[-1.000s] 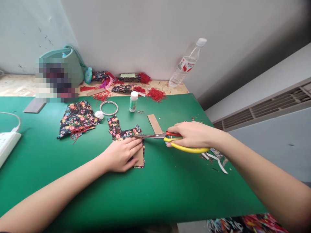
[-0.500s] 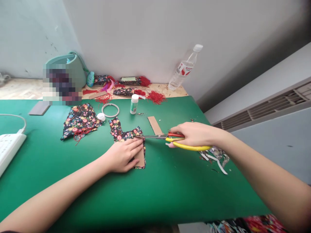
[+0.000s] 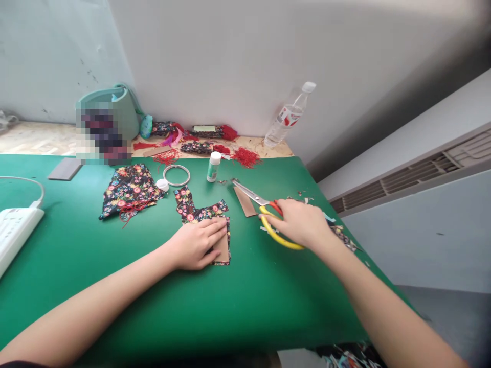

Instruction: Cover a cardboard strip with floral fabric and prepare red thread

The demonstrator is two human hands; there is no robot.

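My left hand [image 3: 197, 244] lies flat, fingers stretched out, over a brown cardboard piece [image 3: 221, 251] on black floral fabric [image 3: 207, 212]. A narrow fabric arm extends up and left from that piece. To the right, my right hand [image 3: 301, 221] is closed around the yellow and red handles of the scissors [image 3: 251, 193]. Their blades point up and left, apart from the fabric, with the tips near the top end of a brown cardboard strip [image 3: 245, 202]. A glue stick [image 3: 214, 166] stands just left of the tips.
Another floral fabric piece [image 3: 132, 191] with red thread lies left, near a white cap [image 3: 162, 185] and a ring [image 3: 177, 175]. A bottle [image 3: 288, 116] leans on the wall. Fabric scraps [image 3: 343, 236] lie right; a white power strip [image 3: 17, 237] is far left.
My right hand has drawn the scissors away from the fabric and turned the blades upward, toward the strip's top end. My left hand stays on the cardboard. The view has shifted slightly.
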